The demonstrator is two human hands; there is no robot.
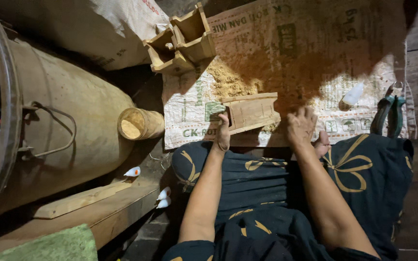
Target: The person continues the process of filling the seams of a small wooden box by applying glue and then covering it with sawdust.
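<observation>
your left hand [222, 136] pinches edge of flat notched pale wooden piece [251, 112]; your right hand [302, 126] rests knuckles-up on sawdust-strewn printed woven sack [286, 53], fingers curled, holding nothing visible.

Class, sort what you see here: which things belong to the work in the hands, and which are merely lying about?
In hand:
left hand on wooden piece
right hand on printed sack
sawdust

Lying about:
two wooden boxes
large drum
pliers
white nozzle
plank
</observation>
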